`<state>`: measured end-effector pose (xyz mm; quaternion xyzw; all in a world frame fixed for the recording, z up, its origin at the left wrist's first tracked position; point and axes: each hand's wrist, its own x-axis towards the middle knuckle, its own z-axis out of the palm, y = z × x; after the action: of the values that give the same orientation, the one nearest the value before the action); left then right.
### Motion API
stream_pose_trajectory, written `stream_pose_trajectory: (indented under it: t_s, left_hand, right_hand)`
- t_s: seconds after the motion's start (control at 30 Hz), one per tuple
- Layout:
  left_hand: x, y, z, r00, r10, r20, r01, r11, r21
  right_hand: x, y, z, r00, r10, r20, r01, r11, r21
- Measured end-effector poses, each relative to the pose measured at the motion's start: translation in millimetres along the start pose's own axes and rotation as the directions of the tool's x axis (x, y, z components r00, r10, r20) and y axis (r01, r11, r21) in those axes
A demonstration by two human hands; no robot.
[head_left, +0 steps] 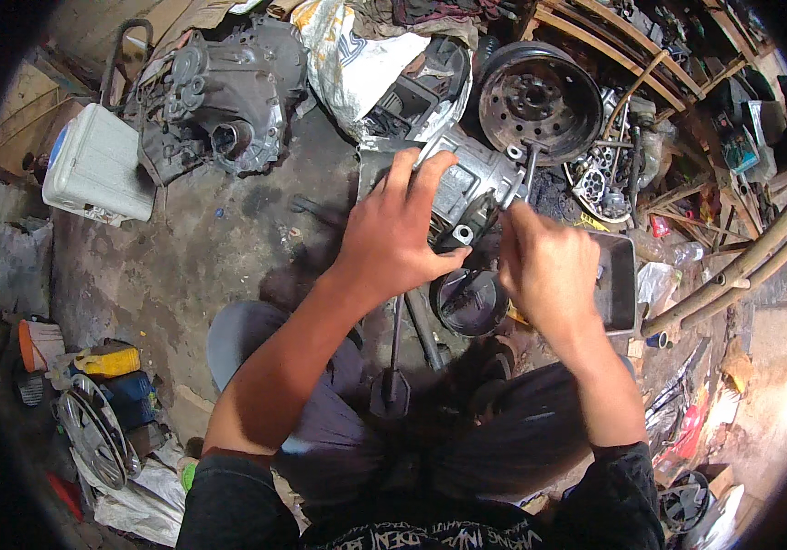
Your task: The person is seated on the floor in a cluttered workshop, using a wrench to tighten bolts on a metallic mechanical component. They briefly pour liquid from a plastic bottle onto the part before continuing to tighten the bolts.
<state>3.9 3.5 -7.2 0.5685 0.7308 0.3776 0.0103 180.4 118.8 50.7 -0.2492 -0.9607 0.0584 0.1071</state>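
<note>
A silvery, ribbed metal casing (467, 179) with bolt holes lies on the floor in front of me. My left hand (398, 225) grips it, fingers over the far top and thumb along the near edge. Against its right side, my right hand (544, 261) is closed and slightly smeared by motion. A slim metal rod (529, 170) rises beside the casing just beyond that fist; whether the hand holds it cannot be told. Below the casing sits a round black pan (470, 301). Close by, a long-handled metal tool (395, 367) lies between my knees.
A large gearbox housing (228, 92) and a white jerrycan (100, 165) stand at the far left. Beyond the casing are a rusty steel wheel rim (540, 101) and a white sack (357, 64). A grey rectangular tray (615, 284) sits right; wooden poles (742, 266) cross farther out.
</note>
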Motion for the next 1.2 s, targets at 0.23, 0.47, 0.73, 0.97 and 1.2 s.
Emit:
stream_pose_trajectory:
  t_s: [0.23, 0.47, 0.73, 0.97, 1.2]
  left_hand:
    - [0, 2, -2, 0.999, -0.030, 0.042, 0.031, 0.999, -0.015]
    - [1, 1, -1, 1.000, -0.013, 0.018, 0.013, 1.000, -0.016]
    - [0, 3, -3, 0.998, -0.038, 0.048, 0.039, 0.999, -0.020]
    - [0, 1, -4, 0.998, -0.039, 0.039, 0.039, 0.999, -0.003]
    - [1, 3, -2, 0.997, -0.046, 0.056, 0.047, 0.999, -0.015]
  right_hand:
    - [-6, 2, 5, 0.994, -0.064, 0.087, 0.065, 0.998, -0.002]
    - [-9, 5, 8, 0.994, -0.083, 0.075, 0.083, 0.997, 0.002]
    - [-11, 1, 7, 0.992, -0.070, 0.101, 0.070, 0.998, 0.001]
    - [-11, -1, 5, 0.993, -0.057, 0.104, 0.055, 0.998, 0.017]
    - [-10, 4, 11, 0.997, -0.058, 0.056, 0.056, 0.998, 0.036]
